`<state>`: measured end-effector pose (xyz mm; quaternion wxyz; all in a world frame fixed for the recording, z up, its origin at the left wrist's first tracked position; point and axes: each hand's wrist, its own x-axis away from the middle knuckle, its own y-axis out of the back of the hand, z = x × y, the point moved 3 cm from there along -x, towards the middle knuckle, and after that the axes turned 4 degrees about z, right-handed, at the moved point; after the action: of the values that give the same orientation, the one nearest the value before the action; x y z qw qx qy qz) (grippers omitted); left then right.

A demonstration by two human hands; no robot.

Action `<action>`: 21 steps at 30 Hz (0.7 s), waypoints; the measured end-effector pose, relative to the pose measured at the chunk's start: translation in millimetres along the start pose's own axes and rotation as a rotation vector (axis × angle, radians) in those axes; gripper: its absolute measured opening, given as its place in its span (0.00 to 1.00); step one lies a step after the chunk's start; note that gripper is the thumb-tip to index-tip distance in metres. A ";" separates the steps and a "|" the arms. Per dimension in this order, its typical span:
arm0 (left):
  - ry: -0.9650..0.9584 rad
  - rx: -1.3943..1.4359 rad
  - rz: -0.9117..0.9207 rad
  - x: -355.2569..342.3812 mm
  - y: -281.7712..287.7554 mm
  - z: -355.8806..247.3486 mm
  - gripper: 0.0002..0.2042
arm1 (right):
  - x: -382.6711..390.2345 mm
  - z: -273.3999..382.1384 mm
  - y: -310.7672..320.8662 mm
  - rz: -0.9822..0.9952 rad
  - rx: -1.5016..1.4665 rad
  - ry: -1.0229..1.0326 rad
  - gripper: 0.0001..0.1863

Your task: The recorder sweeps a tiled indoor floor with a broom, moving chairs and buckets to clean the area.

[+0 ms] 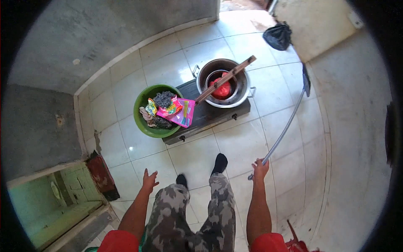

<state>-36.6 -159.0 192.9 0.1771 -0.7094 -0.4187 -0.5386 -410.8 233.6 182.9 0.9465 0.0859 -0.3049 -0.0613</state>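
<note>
My right hand [260,169] is closed around the lower end of a long grey pole [287,125]. The pole slants away to the far right, where its flat dark head [306,80] is near the wall. My left hand [150,181] hangs open over the tiles with fingers spread, holding nothing. Ahead on the floor lies a dark two-burner stove [205,118]. On its left end sits a green basin [138,119] with a grey scouring pad, cloths, colourful packets and a pink sheet [184,114]. On its right end stands a large metal pot [242,100].
A smaller pot with a red bundle [221,89] sits inside the large one. A wooden stick [231,75] lies across the rim. A black plastic bag [278,37] lies by the doorway. A reddish-brown block [102,175] stands at left beside a low opening [63,197].
</note>
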 end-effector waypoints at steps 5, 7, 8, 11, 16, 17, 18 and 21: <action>0.031 0.285 -0.019 -114.0 -38.4 -11.7 0.41 | -122.3 -35.1 -109.8 0.039 0.038 0.052 0.15; 0.109 0.372 -0.031 -157.6 -60.0 -8.4 0.39 | -162.7 -52.3 -139.0 0.099 -0.028 0.085 0.24; 0.178 0.449 -0.032 -180.3 -69.6 -7.0 0.38 | -186.7 -59.5 -151.6 0.106 -0.027 0.089 0.24; 0.092 0.560 0.196 -254.4 -80.0 6.2 0.29 | -252.6 -73.7 -194.9 0.217 -0.083 0.064 0.26; -0.146 0.660 0.455 -298.2 -114.9 2.6 0.18 | -293.4 -97.5 -218.2 0.227 -0.156 0.118 0.31; -0.182 0.642 0.415 -302.0 -116.2 -0.7 0.18 | -293.4 -102.5 -220.8 0.290 -0.193 0.106 0.31; -0.218 0.624 0.375 -311.0 -120.3 -7.6 0.18 | -292.7 -106.5 -222.2 0.353 -0.230 0.095 0.30; -0.334 0.580 0.275 -335.8 -122.0 -23.4 0.18 | -301.5 -116.9 -223.4 0.305 -0.190 0.142 0.25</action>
<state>-170.0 -239.3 -129.4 0.3707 -0.7577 -0.4779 -0.2452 -599.4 80.7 -126.0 0.9678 -0.0470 -0.2398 0.0603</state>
